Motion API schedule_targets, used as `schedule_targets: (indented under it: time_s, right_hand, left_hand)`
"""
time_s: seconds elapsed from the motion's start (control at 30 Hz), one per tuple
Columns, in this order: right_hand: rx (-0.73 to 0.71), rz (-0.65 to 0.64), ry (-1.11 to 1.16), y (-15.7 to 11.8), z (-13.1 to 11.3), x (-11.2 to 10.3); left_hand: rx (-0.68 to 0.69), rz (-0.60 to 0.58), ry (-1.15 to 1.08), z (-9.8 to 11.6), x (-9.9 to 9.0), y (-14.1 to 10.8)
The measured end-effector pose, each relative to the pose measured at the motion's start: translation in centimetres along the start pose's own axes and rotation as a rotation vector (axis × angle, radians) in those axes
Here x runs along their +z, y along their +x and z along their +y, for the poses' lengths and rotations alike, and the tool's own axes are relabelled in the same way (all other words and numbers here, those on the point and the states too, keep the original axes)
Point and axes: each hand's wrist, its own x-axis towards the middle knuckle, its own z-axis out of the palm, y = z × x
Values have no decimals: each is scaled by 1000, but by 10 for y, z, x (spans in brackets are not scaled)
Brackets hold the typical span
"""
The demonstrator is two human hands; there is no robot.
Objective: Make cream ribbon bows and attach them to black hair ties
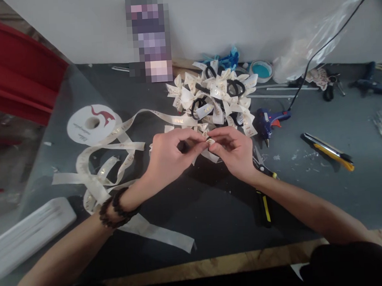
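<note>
My left hand (175, 154) and my right hand (233, 151) meet at the middle of the table. Both pinch a small cream ribbon bow (210, 142) between thumbs and fingertips; its underside is hidden by the fingers. Just beyond them lies a pile of cream ribbon bows (218, 89) with gold print and black hair ties. To the left, loose printed ribbon (92, 179) curls over the table beside a white ribbon spool (92, 123).
A blue glue gun (270, 118) with a black cord, scissors (264, 199) and a yellow cutter (329, 152) lie right. Teal tape (261, 71) stands behind. A white case (31, 234) is at the left, near the table's front edge (217, 262).
</note>
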Motion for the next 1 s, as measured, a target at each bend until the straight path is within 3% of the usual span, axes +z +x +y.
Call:
schedule_targets:
  time_s: [0.27,0.5,0.67,0.9,1.0]
  right_hand:
    - [41,61,-53,1,-4,4]
    - [-15,119,-213,-3,-6,5]
    - [-63,117,-288,-3,-7,5]
    - [-86,112,-324,-3,-10,6]
    - [-131,90,-334,-4,-11,6]
  left_hand:
    - [-95,-64,-92,0,-5,4]
    - [-57,65,-34,2,-5,1]
    - [-79,23,-39,4,-6,2]
    - [36,81,60,8,-6,-1]
    - [29,46,80,10,-4,-2]
